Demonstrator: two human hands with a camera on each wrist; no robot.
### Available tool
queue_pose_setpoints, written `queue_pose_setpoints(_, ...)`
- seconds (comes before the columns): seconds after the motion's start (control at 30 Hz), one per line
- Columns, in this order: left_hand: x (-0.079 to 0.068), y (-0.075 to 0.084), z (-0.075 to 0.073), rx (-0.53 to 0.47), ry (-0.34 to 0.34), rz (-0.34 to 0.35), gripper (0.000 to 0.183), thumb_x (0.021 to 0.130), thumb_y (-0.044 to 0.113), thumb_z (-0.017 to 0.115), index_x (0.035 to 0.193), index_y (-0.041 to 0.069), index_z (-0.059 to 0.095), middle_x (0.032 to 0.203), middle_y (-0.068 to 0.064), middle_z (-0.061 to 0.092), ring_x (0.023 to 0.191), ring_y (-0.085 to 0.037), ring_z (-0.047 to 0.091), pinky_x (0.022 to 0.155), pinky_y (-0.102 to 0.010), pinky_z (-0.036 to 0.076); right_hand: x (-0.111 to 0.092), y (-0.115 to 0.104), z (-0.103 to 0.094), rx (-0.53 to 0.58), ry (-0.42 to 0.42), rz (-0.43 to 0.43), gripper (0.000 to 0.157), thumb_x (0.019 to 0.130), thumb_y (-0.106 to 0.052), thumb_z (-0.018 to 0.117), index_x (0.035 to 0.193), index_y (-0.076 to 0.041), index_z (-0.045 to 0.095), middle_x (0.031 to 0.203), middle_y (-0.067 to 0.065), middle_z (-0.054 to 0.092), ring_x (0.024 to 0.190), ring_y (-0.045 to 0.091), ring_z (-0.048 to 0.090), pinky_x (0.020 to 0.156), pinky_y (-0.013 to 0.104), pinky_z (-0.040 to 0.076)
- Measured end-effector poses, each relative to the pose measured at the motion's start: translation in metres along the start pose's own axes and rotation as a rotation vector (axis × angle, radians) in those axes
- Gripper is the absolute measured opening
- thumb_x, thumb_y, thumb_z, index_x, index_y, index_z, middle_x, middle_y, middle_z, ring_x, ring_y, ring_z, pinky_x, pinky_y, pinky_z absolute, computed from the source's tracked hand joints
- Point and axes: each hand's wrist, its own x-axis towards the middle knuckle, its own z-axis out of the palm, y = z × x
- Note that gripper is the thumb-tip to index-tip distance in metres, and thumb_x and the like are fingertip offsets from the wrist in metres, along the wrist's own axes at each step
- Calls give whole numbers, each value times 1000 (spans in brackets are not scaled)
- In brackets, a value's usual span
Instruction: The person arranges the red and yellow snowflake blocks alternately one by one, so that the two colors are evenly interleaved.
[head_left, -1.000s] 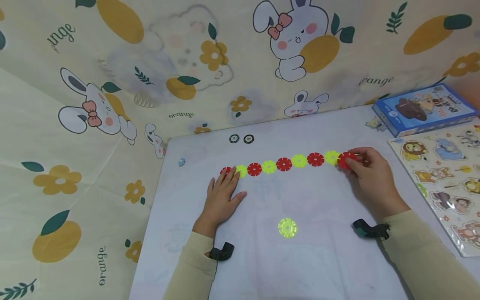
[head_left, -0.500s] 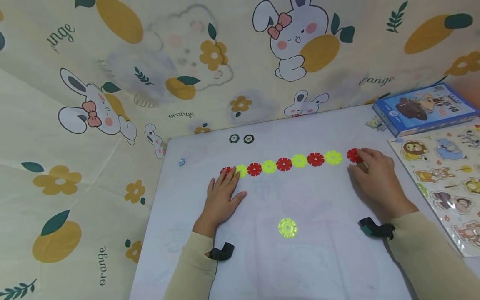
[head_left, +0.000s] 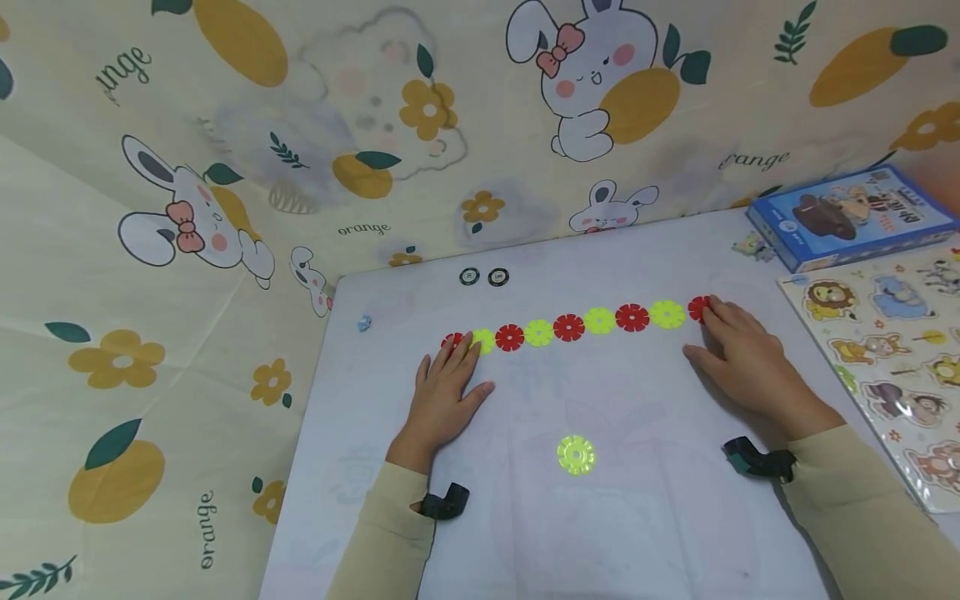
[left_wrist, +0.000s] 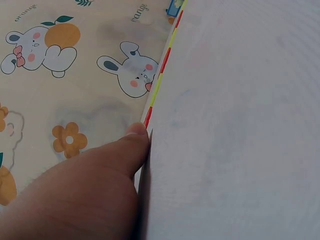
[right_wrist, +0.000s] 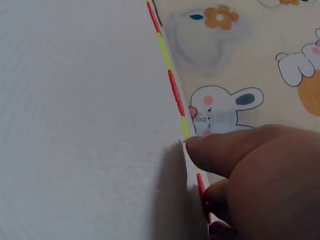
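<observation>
A row of flower-shaped notched plastic discs, red (head_left: 568, 327) and yellow-green (head_left: 667, 314) in turn, crosses the white table in the head view. At the row's left end my left hand (head_left: 442, 400) lies flat, fingers spread over a red disc (head_left: 452, 340) and the edge of its yellow-green neighbour. My right hand (head_left: 750, 367) touches the rightmost red disc (head_left: 698, 308) with its fingertips, thumb held apart; its fingers hide part of that disc. A narrow gap shows between this disc and the yellow-green one beside it. A loose yellow-green disc (head_left: 576, 455) lies nearer the front.
Two small dark round tokens (head_left: 483, 277) lie behind the row. A small blue piece (head_left: 364, 323) is at the left. On the right are a blue box (head_left: 855, 217) and a sheet of animal stickers (head_left: 885, 367). A patterned cloth (head_left: 420, 225) hangs behind the table.
My right hand pinched the end red disc against the row, drew it off to the right, then slid it back left with thumb released. The left hand has stayed still.
</observation>
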Motion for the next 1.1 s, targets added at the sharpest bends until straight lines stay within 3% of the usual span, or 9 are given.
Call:
queue_pose_setpoints(0.2, -1, -2, 3, -15, 2, 6, 73, 91, 66, 37, 153, 27, 26, 158, 9, 13, 144, -21, 5, 108, -58, 6, 1, -3, 1, 19, -21, 13, 83, 92, -45, 60, 150, 2, 21, 156, 21, 9, 142, 38, 0, 95, 73, 10)
queue_pose_setpoints(0.3, 0, -3, 5, -18, 8, 13, 72, 93, 65, 35, 152, 26, 27, 158, 9, 14, 144, -20, 5, 109, -57, 7, 0, -6, -1, 79, 21, 21, 82, 91, -42, 62, 152, -4, 21, 157, 19, 8, 142, 40, 1, 99, 71, 13)
queue_pose_setpoints(0.4, 0, -4, 7, -22, 11, 16, 72, 92, 66, 34, 152, 27, 27, 158, 9, 13, 144, -19, 5, 109, -57, 7, -2, -14, -5, 210, 94, 4, 76, 92, -40, 62, 152, -11, 25, 156, 16, 18, 139, 40, 17, 97, 66, 28)
queue_pose_setpoints(0.5, 0, -5, 7, -20, 12, 19, 73, 92, 67, 33, 153, 27, 26, 158, 10, 12, 144, -19, 4, 109, -57, 7, -8, -27, -7, 391, 98, -36, 66, 94, -37, 60, 151, -20, 30, 149, 11, 33, 127, 34, 39, 90, 46, 46)
queue_pose_setpoints(0.63, 0, -4, 6, -13, 8, 15, 73, 92, 67, 32, 153, 28, 25, 158, 10, 12, 144, -19, 4, 109, -57, 6, -16, -49, -1, 713, -63, -149, 53, 100, -24, 50, 150, -24, 30, 143, 10, 40, 118, 33, 51, 82, 31, 51)
queue_pose_setpoints(0.8, 1, -3, 4, -12, 10, 16, 73, 92, 67, 33, 153, 28, 24, 158, 9, 12, 144, -20, 5, 108, -58, 7, -26, -78, 15, 979, -419, -331, 51, 102, -23, 35, 152, -18, 23, 146, 22, 34, 123, 45, 42, 87, 50, 48)
queue_pose_setpoints(0.9, 1, -3, 3, -12, 13, 15, 73, 92, 67, 33, 153, 28, 25, 158, 9, 12, 144, -20, 5, 108, -58, 7, -34, -96, 27, 940, -615, -358, 56, 101, -29, 38, 152, -16, 22, 145, 21, 35, 125, 43, 41, 89, 50, 46)
queue_pose_setpoints(0.97, 1, -3, 3, -5, 14, 12, 73, 91, 68, 33, 153, 28, 25, 158, 9, 13, 144, -20, 6, 108, -58, 8, -40, -106, 36, 841, -686, -343, 60, 98, -33, 49, 151, -18, 25, 144, 13, 39, 126, 35, 42, 93, 46, 45)
queue_pose_setpoints(1.1, 1, -3, 4, 1, 13, 10, 74, 91, 68, 34, 153, 29, 25, 158, 9, 14, 144, -20, 6, 109, -57, 8, -52, -122, 52, 520, -648, -372, 66, 85, -32, 72, 143, -21, 43, 134, -6, 46, 121, 15, 43, 95, 32, 43)
